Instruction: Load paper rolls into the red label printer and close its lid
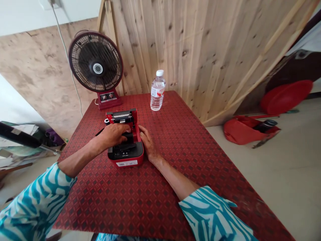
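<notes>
A red-and-black label printer [126,154] stands on the table with its lid [122,116] raised. My left hand [112,135] reaches into its open compartment from the left, fingers bent around a black roll [129,136] that is partly hidden beneath them. Against the printer's right side my right hand [148,142] is pressed, its fingers along the red casing and partly out of sight behind it. A white label with barcodes [127,163] is stuck to the printer's near face. Just left of the lid, a small white-ended roll [107,121] shows.
A dark red fan [97,67] stands at the table's back left, with a water bottle [157,90] to its right. The table [160,201] has a red patterned cover and meets a wooden wall [190,50]. On the floor at right lies a red bag [237,130].
</notes>
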The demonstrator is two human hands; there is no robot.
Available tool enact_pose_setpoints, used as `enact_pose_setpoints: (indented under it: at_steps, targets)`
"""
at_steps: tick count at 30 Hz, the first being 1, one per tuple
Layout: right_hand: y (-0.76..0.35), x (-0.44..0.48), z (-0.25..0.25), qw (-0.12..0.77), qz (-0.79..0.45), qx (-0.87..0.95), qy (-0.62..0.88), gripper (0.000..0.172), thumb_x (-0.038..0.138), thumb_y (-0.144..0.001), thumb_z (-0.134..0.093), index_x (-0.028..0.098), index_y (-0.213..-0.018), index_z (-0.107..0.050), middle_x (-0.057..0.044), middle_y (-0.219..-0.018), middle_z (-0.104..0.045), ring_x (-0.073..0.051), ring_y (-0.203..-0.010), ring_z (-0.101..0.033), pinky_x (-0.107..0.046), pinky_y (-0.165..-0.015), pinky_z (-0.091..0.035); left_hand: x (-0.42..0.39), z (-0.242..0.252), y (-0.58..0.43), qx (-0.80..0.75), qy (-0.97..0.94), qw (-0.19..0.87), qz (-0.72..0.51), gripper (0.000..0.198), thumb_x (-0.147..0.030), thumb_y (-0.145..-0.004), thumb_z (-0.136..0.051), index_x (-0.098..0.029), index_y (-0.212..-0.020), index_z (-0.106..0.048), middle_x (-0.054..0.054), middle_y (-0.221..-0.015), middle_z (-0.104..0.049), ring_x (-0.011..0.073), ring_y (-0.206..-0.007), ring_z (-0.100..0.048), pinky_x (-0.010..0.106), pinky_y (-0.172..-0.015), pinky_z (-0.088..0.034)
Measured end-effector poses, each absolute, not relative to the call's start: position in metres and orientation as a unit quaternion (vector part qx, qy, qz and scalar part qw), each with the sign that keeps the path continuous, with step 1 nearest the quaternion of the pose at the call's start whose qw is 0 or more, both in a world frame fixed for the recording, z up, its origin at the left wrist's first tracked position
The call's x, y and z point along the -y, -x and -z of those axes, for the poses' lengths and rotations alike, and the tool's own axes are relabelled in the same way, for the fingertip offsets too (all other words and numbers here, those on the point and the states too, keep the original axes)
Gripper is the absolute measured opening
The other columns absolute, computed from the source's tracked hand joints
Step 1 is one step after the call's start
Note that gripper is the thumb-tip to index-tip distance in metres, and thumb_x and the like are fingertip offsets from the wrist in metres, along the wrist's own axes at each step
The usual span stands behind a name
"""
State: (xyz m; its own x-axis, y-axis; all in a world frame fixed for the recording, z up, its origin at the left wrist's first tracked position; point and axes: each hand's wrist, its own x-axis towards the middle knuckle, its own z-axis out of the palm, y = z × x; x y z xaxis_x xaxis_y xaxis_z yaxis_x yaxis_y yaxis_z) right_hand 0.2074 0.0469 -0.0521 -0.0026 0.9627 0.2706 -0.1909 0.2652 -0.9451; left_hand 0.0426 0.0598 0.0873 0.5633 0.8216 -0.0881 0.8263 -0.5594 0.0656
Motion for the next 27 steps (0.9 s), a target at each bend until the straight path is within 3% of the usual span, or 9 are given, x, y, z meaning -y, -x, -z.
enact_pose_setpoints:
  at_steps: [5,11,16,20,27]
  targets:
    - [-0.208,-0.046,0.051,0.597,-0.477,0.526,0.373,0.045,0.054,-0.090,-0.048,0.031,-0.127,-0.056,-0.002,-0.135,-0.057,-0.022,-0.130,-0.048,-0.043,-0.115,-0.033,-0.069,-0.076,-0.050,-0.470,-0.879,0.058,0.058,0.030,-0.009,-0.073,-0.064,-0.016,-0.102,-0.062,0.013,-0.110,-0.068,0.0302,-0.104,-0.063,0.037,-0.083,-0.049]
    - [-0.209,-0.046,0.050,0.595,-0.476,0.528,0.374,0.046,0.055,-0.089,-0.048,0.030,-0.127,-0.056,-0.003,-0.135,-0.057,-0.023,-0.130,-0.048,-0.044,-0.115,-0.032,-0.082,-0.076,-0.045,-0.444,-0.882,0.143,0.072,0.019,-0.020,-0.078,-0.064,-0.018,-0.096,-0.066,0.004,-0.091,-0.071,0.0208,-0.082,-0.066,0.028,-0.072,-0.048]
    - [-0.209,-0.044,0.045,0.592,-0.480,0.525,0.378,0.046,0.055,-0.089,-0.049,0.029,-0.126,-0.056,-0.003,-0.134,-0.057,-0.022,-0.129,-0.049,-0.043,-0.115,-0.033,-0.055,-0.088,-0.021,-0.403,-0.888,0.200,-0.094,0.028,-0.033,-0.092,-0.048,-0.020,-0.105,-0.069,0.005,-0.106,-0.072,0.0191,-0.095,-0.067,0.029,-0.084,-0.049]
    - [-0.209,-0.043,0.044,0.585,-0.492,0.515,0.388,0.046,0.055,-0.089,-0.049,0.029,-0.127,-0.056,-0.003,-0.136,-0.056,-0.022,-0.130,-0.048,-0.044,-0.116,-0.032,-0.017,-0.089,-0.004,-0.445,-0.859,0.196,-0.162,0.034,-0.045,-0.092,-0.051,-0.021,-0.109,-0.068,0.005,-0.104,-0.073,0.0194,-0.091,-0.068,0.029,-0.081,-0.052]
    - [-0.208,-0.044,0.049,0.593,-0.491,0.502,0.394,0.044,0.052,-0.089,-0.050,0.030,-0.127,-0.055,-0.002,-0.138,-0.056,-0.022,-0.132,-0.047,-0.045,-0.116,-0.032,-0.003,-0.064,-0.006,-0.411,-0.865,0.157,-0.241,0.021,-0.030,-0.093,-0.052,-0.020,-0.098,-0.070,0.005,-0.094,-0.073,0.0182,-0.089,-0.068,0.032,-0.086,-0.051]
